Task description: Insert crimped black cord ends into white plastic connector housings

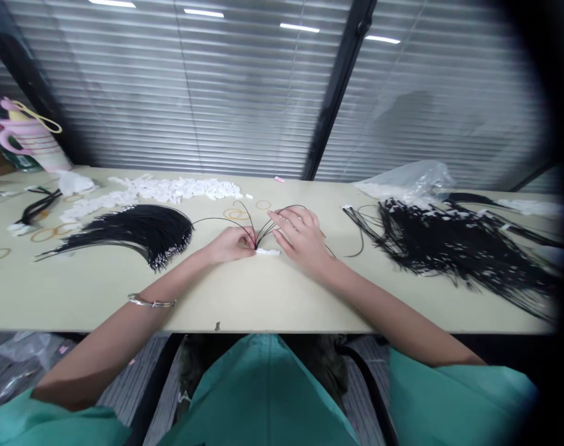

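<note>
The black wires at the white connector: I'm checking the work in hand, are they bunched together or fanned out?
Fanned out. The black wires meet at the white connector and arc apart above it.

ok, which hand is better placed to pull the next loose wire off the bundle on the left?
Left, probably. The left hand lies nearer the black wire bundle. It pinches a few wires at the white connector, though, while the right hand rests spread over those wires.

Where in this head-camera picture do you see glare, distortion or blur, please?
Head view: ceiling lights reflect as bright streaks in the window; the table edge bows from wide-angle distortion; a dark vignette covers the right side; the right hand is slightly motion-blurred.
</note>
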Demonstrator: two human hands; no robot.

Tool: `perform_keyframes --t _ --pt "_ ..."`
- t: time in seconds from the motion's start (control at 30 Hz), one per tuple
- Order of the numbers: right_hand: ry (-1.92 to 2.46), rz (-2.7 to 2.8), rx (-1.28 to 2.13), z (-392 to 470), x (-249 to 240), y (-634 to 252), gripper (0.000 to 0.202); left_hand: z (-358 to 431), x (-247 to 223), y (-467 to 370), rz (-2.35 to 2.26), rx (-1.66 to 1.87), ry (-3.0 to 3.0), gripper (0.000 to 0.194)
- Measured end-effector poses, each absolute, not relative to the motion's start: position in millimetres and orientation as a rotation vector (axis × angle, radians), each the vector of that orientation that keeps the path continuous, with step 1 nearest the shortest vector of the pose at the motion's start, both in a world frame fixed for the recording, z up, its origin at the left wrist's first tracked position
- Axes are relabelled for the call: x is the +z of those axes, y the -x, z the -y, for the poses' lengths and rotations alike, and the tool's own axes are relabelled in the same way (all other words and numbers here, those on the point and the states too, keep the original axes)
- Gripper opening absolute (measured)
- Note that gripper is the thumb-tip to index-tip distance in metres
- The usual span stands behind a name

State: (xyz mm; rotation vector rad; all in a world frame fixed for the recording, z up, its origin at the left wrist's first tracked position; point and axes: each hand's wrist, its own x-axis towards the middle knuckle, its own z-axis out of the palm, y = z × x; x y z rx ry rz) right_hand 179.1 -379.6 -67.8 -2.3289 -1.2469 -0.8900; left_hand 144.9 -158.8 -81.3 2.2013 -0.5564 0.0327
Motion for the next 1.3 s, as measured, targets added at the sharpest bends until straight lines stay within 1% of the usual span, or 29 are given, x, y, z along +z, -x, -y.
perform_keyframes --t 0.2,0.3,0.4,0.5,0.63,0.73,0.9,1.0,1.2,1.3 --pt "2.3 1.304 -0.976 365.3 -50.3 -190.1 0.034 158.6 -83.8 -144.7 0.599 0.062 -2.193 0.02" --pt "2.321 1.317 -0.952 358.1 -45.8 -199.0 0.03 158.4 -84.2 -144.6 0.599 0.073 -2.195 0.019" --pt "2.366 1.332 -0.855 349.4 -46.1 -211.0 0.028 157.9 -83.9 -144.2 0.602 0.055 -2.198 0.017" --pt "2.471 1.372 -0.673 339.5 -48.3 -223.2 0.028 157.4 -83.4 -143.5 0.599 0.066 -2.213 0.016" --pt "2.563 1.379 -0.462 331.4 -49.4 -230.0 0.037 158.1 -82.6 -143.1 0.572 0.07 -2.205 0.016" --pt "2.407 1.314 -0.404 331.5 -46.7 -221.9 0.042 159.3 -82.4 -143.5 0.521 0.059 -2.187 0.016" --pt "2.112 1.242 -0.219 333.3 -37.4 -194.9 0.019 159.6 -83.0 -145.0 0.481 0.068 -2.268 0.014" --pt "2.015 1.187 -0.185 334.7 -33.7 -183.8 0.014 159.1 -82.6 -145.4 0.457 0.048 -2.304 0.012" --pt "1.682 0.946 0.033 348.7 -40.6 -179.0 0.016 159.1 -85.7 -147.5 0.5 0.041 -2.172 0.017" --pt "1.543 0.808 0.052 357.9 -45.4 -179.8 0.02 159.1 -90.0 -149.6 0.492 0.026 -2.12 0.018"
